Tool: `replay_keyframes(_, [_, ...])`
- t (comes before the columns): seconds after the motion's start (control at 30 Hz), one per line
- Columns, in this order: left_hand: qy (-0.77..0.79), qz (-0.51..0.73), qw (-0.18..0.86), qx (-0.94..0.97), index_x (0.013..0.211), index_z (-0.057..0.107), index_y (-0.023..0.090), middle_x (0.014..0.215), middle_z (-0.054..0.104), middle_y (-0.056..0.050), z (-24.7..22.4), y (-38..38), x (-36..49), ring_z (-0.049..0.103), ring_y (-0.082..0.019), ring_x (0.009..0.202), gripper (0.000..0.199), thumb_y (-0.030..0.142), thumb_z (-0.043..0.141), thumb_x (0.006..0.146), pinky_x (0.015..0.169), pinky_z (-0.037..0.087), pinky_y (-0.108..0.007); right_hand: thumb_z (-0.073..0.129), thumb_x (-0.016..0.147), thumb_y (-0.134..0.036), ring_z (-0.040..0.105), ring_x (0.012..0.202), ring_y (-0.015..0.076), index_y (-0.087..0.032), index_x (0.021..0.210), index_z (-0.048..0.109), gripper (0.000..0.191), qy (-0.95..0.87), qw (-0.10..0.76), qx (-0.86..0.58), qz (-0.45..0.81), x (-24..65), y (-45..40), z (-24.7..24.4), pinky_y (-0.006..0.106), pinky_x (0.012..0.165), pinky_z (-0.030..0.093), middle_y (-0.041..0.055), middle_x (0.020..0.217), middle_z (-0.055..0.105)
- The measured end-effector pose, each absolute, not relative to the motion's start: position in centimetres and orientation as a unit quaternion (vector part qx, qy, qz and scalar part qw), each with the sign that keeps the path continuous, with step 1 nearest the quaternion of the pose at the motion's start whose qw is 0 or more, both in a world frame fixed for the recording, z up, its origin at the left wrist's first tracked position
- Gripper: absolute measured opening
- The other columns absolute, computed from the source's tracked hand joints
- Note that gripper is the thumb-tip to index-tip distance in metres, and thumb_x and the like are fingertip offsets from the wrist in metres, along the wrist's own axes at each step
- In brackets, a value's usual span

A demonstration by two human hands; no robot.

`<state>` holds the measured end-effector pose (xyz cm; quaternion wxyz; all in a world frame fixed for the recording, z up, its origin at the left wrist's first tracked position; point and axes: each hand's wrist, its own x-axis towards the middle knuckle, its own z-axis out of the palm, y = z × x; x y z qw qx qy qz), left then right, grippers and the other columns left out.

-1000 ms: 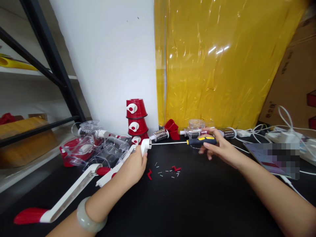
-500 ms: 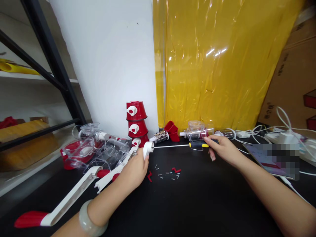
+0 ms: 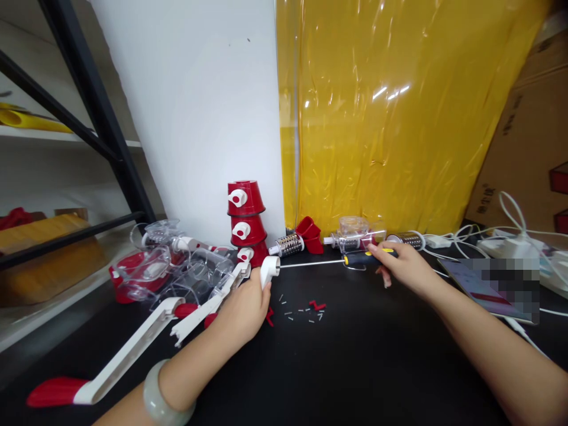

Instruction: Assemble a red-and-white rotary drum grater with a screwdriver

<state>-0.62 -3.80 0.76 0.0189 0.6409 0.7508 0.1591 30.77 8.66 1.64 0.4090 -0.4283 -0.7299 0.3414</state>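
Observation:
My left hand [image 3: 248, 302] is closed around a white plastic handle part [image 3: 269, 269], whose round hollow end points right. In my right hand [image 3: 399, 263] is a screwdriver [image 3: 366, 257] with a black and yellow handle. Its long shaft lies level, and the tip meets the opening of the white part; whether it touches a screw inside is hidden. Below lie several small screws [image 3: 311, 321] and a red plastic clip [image 3: 317, 306]. Another red clip [image 3: 270, 316] sits beside my left hand. A white crank arm with a red grip [image 3: 57, 391] rests at the left.
Stacked red bases [image 3: 246, 198] stand at the back. Clear plastic housings [image 3: 186, 278] are piled at the left. Metal grater drums [image 3: 288, 244] and red pieces [image 3: 310, 236] line the rear. A tablet [image 3: 488, 287] and white cables [image 3: 461, 239] lie at the right.
The screwdriver has shifted slightly right, and its handle has turned in my right hand, showing yellow along the top. My left hand still holds the white part, nearly in place.

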Motion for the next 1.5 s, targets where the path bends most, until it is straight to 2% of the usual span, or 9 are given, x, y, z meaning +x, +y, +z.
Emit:
replay_keyframes(0.13, [0.756, 0.166, 0.021, 0.633, 0.111, 0.042, 0.016, 0.086, 0.067, -0.014, 1.0, -3.7, -0.6, 0.068, -0.031, 0.082, 0.027, 0.035, 0.029, 0.098, 0.069, 0.046, -0.037, 0.065, 0.080, -0.062, 0.065, 0.052, 0.0183, -0.023, 0.099, 0.050, 0.045, -0.674, 0.444, -0.379, 0.453, 30.4, 9.5, 0.6, 0.036, 0.063, 0.055, -0.0011, 0.066, 0.068])
replay_keyframes(0.23, [0.762, 0.172, 0.038, 0.623, 0.108, 0.041, 0.016, 0.087, 0.068, -0.015, 1.5, -3.6, -0.8, 0.069, -0.030, 0.079, 0.026, 0.036, 0.028, 0.098, 0.067, 0.045, -0.036, 0.075, 0.075, -0.052, 0.072, 0.071, 0.0202, -0.030, 0.120, 0.035, 0.065, -0.657, 0.480, -0.291, 0.503, 30.1, 9.4, 0.3, 0.042, 0.076, 0.057, -0.0008, 0.092, 0.070])
replay_keyframes(0.4, [0.769, 0.163, 0.048, 0.617, 0.109, 0.040, 0.016, 0.086, 0.069, -0.014, 1.5, -3.5, -0.9, 0.069, -0.028, 0.074, 0.025, 0.035, 0.029, 0.098, 0.064, 0.045, -0.035, 0.066, 0.082, -0.054, 0.069, 0.074, 0.0214, -0.024, 0.099, 0.052, 0.038, -0.744, 0.452, -0.296, 0.394, 30.4, 9.0, 0.9, 0.039, 0.082, 0.052, 0.0001, 0.070, 0.069])
replay_keyframes(0.63, [0.764, 0.160, 0.006, 0.625, 0.114, 0.041, 0.015, 0.091, 0.069, -0.016, 1.3, -3.5, -0.6, 0.069, -0.032, 0.086, 0.026, 0.032, 0.031, 0.097, 0.072, 0.045, -0.038, 0.044, 0.089, -0.069, 0.059, 0.042, 0.0181, -0.023, 0.074, 0.045, 0.048, -0.750, 0.356, -0.388, 0.401, 30.6, 10.0, 0.3, 0.033, 0.056, 0.049, -0.0071, 0.037, 0.047])
replay_keyframes(0.7, [0.765, 0.163, 0.006, 0.623, 0.115, 0.040, 0.015, 0.090, 0.069, -0.016, 1.5, -3.5, -0.5, 0.069, -0.032, 0.086, 0.026, 0.032, 0.031, 0.097, 0.072, 0.046, -0.037, 0.045, 0.088, -0.069, 0.057, 0.041, 0.0164, -0.023, 0.078, 0.046, 0.048, -0.732, 0.360, -0.394, 0.424, 30.4, 10.1, 0.0, 0.032, 0.056, 0.050, -0.0074, 0.040, 0.049])
replay_keyframes(0.9, [0.768, 0.160, 0.019, 0.620, 0.108, 0.041, 0.016, 0.088, 0.068, -0.015, 2.0, -3.6, -0.8, 0.068, -0.031, 0.082, 0.023, 0.033, 0.028, 0.098, 0.069, 0.045, -0.037, 0.080, 0.072, -0.045, 0.068, 0.076, 0.0155, -0.027, 0.113, 0.048, 0.055, -0.689, 0.447, -0.291, 0.491, 30.6, 9.8, 0.1, 0.035, 0.080, 0.054, -0.0015, 0.095, 0.065])
replay_keyframes(1.1, [0.753, 0.174, 0.005, 0.634, 0.117, 0.041, 0.015, 0.092, 0.068, -0.016, 1.4, -3.7, -0.8, 0.068, -0.031, 0.087, 0.028, 0.032, 0.030, 0.097, 0.073, 0.046, -0.037, 0.068, 0.082, -0.052, 0.067, 0.071, 0.0197, -0.019, 0.099, 0.059, 0.038, -0.746, 0.416, -0.298, 0.426, 31.3, 10.0, 0.9, 0.036, 0.081, 0.048, 0.0009, 0.068, 0.069])
replay_keyframes(1.3, [0.762, 0.151, -0.007, 0.630, 0.116, 0.041, 0.015, 0.089, 0.069, -0.015, 1.4, -3.8, -0.6, 0.069, -0.032, 0.085, 0.028, 0.033, 0.030, 0.098, 0.070, 0.045, -0.037, 0.059, 0.084, -0.062, 0.056, 0.041, 0.0166, -0.022, 0.077, 0.052, 0.041, -0.729, 0.406, -0.354, 0.423, 30.8, 10.0, 0.4, 0.033, 0.061, 0.046, -0.0067, 0.042, 0.054])
replay_keyframes(1.5, [0.741, 0.159, 0.009, 0.653, 0.109, 0.042, 0.019, 0.092, 0.068, -0.013, 1.2, -3.8, -0.5, 0.068, -0.031, 0.088, 0.023, 0.035, 0.030, 0.098, 0.075, 0.046, -0.038, 0.063, 0.080, -0.062, 0.056, 0.047, 0.0160, -0.022, 0.074, 0.054, 0.041, -0.693, 0.460, -0.376, 0.409, 30.7, 10.3, 0.5, 0.031, 0.063, 0.045, -0.0059, 0.045, 0.055])
